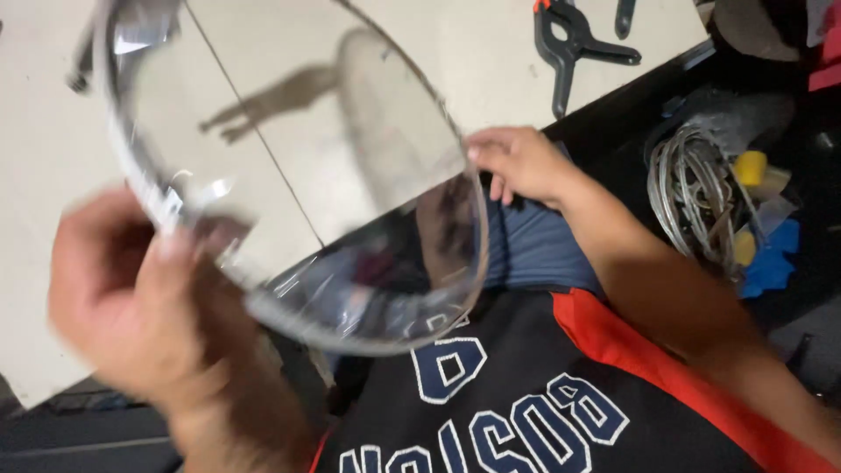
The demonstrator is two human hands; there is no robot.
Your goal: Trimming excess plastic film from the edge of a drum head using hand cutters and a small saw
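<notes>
Head view showed our left hand [123,298] gripping the clear visor [298,175] and right hand [517,162] pinching its rim; we judged such edge grips might let it slip.

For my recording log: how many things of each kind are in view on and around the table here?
Clear curved plastic shield: 1, with the left hand and right hand at its edges
Black spring clamp: 1
Coil of wire: 1
Total: 3
</notes>
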